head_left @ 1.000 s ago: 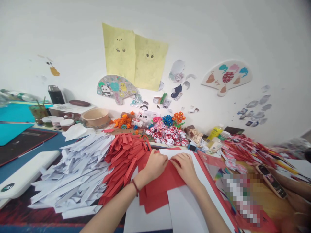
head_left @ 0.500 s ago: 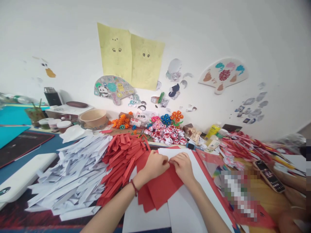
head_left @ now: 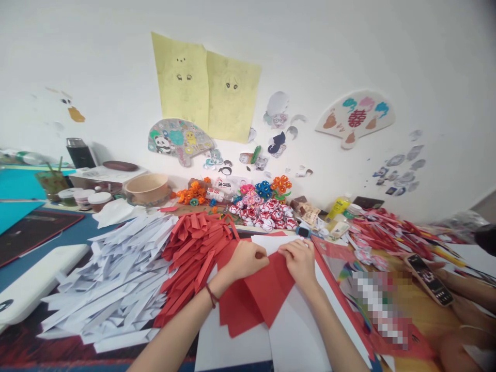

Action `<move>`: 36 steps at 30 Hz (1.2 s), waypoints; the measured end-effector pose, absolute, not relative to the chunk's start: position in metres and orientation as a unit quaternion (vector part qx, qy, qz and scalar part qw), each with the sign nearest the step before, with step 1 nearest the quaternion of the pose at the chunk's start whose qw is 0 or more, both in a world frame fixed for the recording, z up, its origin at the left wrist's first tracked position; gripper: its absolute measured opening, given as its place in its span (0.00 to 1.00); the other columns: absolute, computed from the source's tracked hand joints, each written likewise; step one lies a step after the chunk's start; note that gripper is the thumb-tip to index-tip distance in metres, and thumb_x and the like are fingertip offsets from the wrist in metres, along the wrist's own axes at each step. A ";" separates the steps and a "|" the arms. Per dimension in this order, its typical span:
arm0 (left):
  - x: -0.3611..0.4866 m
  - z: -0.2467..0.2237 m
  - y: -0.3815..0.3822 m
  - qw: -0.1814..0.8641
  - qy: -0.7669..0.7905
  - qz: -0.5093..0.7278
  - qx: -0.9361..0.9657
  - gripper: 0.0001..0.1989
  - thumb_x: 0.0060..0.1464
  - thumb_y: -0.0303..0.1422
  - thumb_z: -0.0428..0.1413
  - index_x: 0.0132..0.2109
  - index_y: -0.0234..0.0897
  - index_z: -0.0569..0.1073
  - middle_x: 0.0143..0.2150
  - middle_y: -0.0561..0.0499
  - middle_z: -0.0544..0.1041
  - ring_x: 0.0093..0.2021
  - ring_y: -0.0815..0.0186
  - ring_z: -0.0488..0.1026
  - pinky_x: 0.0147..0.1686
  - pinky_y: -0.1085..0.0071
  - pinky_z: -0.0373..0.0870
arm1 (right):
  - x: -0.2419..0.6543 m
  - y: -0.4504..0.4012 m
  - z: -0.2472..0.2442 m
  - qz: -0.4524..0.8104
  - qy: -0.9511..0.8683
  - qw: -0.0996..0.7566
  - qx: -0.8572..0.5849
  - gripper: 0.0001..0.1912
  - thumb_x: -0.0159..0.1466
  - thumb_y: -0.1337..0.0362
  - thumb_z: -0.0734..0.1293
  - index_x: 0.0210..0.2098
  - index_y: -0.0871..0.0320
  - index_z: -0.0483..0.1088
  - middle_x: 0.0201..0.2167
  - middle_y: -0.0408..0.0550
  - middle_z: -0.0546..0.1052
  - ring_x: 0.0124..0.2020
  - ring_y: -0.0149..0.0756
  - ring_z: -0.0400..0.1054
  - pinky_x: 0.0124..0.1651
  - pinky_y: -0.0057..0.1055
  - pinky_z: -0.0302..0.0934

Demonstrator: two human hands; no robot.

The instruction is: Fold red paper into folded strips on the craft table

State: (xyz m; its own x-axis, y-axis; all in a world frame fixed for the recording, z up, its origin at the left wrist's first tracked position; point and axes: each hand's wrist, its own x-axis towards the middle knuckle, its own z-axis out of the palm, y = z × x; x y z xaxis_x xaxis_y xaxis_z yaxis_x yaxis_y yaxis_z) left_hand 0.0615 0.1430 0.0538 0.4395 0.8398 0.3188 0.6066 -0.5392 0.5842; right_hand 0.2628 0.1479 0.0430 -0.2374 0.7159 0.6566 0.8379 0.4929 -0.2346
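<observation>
A red paper sheet (head_left: 273,289) hangs tilted in front of me, one corner pointing down. My right hand (head_left: 300,261) pinches its upper edge between thumb and fingers. My left hand (head_left: 248,260), wearing a dark red cord bracelet, is curled closed at the sheet's upper left edge; its fingertips hide what they grip there. Beneath lie more red sheets (head_left: 236,312), fanned a little. Under these is white paper (head_left: 300,336). To the left are a heap of folded red paper strips (head_left: 194,258) and a wider heap of folded white strips (head_left: 116,279).
Red-and-white paper flowers (head_left: 273,214) are piled by the wall, with a beige bowl (head_left: 147,187) left of them. A white power bank (head_left: 42,284) lies at far left. On the right, another person's hand (head_left: 436,271) holds a phone (head_left: 428,279) near red strips (head_left: 391,232).
My right hand has moved slightly right, away from the left, and the red sheet has swung with it. A wider gap shows between the hands. The view has shifted slightly.
</observation>
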 end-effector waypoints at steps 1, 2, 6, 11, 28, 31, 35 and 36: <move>0.061 0.055 0.143 0.198 0.437 0.297 0.826 0.09 0.46 0.28 0.50 0.21 0.32 0.69 0.19 0.56 0.63 0.23 0.75 0.53 0.25 0.74 0.47 | 0.264 0.149 0.043 -0.086 -0.780 0.366 -0.500 0.11 0.64 0.66 0.63 0.26 0.55 0.73 0.28 0.43 0.78 0.35 0.37 0.66 0.50 0.39 0.45; 0.061 0.055 0.143 0.200 0.437 0.296 0.826 0.09 0.46 0.29 0.50 0.21 0.32 0.68 0.19 0.56 0.62 0.23 0.74 0.52 0.25 0.74 0.47 | 0.265 0.149 0.044 -0.088 -0.778 0.364 -0.504 0.11 0.63 0.67 0.63 0.26 0.55 0.73 0.28 0.43 0.78 0.35 0.37 0.66 0.50 0.39 0.45; 0.061 0.057 0.143 0.207 0.438 0.289 0.825 0.09 0.45 0.29 0.50 0.20 0.32 0.66 0.19 0.56 0.60 0.23 0.74 0.52 0.25 0.74 0.47 | 0.271 0.151 0.046 -0.091 -0.765 0.360 -0.527 0.11 0.63 0.67 0.63 0.26 0.55 0.74 0.28 0.43 0.78 0.36 0.38 0.66 0.50 0.39 0.45; 0.059 0.057 0.144 0.232 0.433 0.297 0.819 0.08 0.44 0.29 0.50 0.20 0.32 0.64 0.19 0.56 0.58 0.23 0.74 0.52 0.25 0.74 0.47 | 0.279 0.155 0.046 -0.096 -0.755 0.357 -0.542 0.11 0.62 0.67 0.63 0.26 0.54 0.75 0.29 0.43 0.79 0.36 0.39 0.67 0.48 0.38 0.46; 0.053 0.064 0.143 0.251 0.438 0.287 0.814 0.08 0.45 0.30 0.51 0.22 0.33 0.71 0.20 0.55 0.66 0.23 0.74 0.56 0.25 0.75 0.48 | 0.308 0.176 0.030 -0.092 -0.712 0.369 -0.591 0.12 0.61 0.62 0.62 0.26 0.55 0.76 0.29 0.46 0.80 0.36 0.41 0.67 0.48 0.39 0.45; 0.052 0.065 0.144 0.246 0.437 0.284 0.817 0.08 0.45 0.30 0.51 0.23 0.33 0.72 0.21 0.55 0.67 0.23 0.74 0.56 0.25 0.75 0.48 | 0.308 0.175 0.031 -0.095 -0.712 0.361 -0.595 0.13 0.61 0.62 0.61 0.26 0.54 0.76 0.29 0.46 0.80 0.36 0.42 0.67 0.49 0.39 0.45; 0.051 0.062 0.146 0.243 0.437 0.283 0.818 0.08 0.44 0.29 0.51 0.23 0.33 0.72 0.20 0.55 0.66 0.23 0.74 0.55 0.25 0.75 0.49 | 0.310 0.174 0.032 -0.113 -0.698 0.360 -0.609 0.14 0.61 0.60 0.61 0.27 0.55 0.76 0.29 0.47 0.80 0.36 0.43 0.68 0.48 0.39 0.47; 0.051 0.062 0.147 0.241 0.438 0.284 0.818 0.08 0.44 0.30 0.51 0.23 0.33 0.72 0.20 0.55 0.66 0.23 0.74 0.55 0.25 0.75 0.49 | 0.311 0.175 0.032 -0.117 -0.695 0.358 -0.613 0.14 0.61 0.60 0.61 0.27 0.55 0.76 0.30 0.48 0.80 0.36 0.43 0.68 0.47 0.39 0.47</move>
State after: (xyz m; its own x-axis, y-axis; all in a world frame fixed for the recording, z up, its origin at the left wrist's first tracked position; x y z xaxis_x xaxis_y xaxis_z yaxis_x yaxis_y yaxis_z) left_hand 0.0507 0.1471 0.0615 0.4560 0.8531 0.2534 0.5792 -0.5007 0.6433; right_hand 0.3112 0.1746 0.0325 0.0077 0.7675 0.6410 0.9350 0.2218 -0.2767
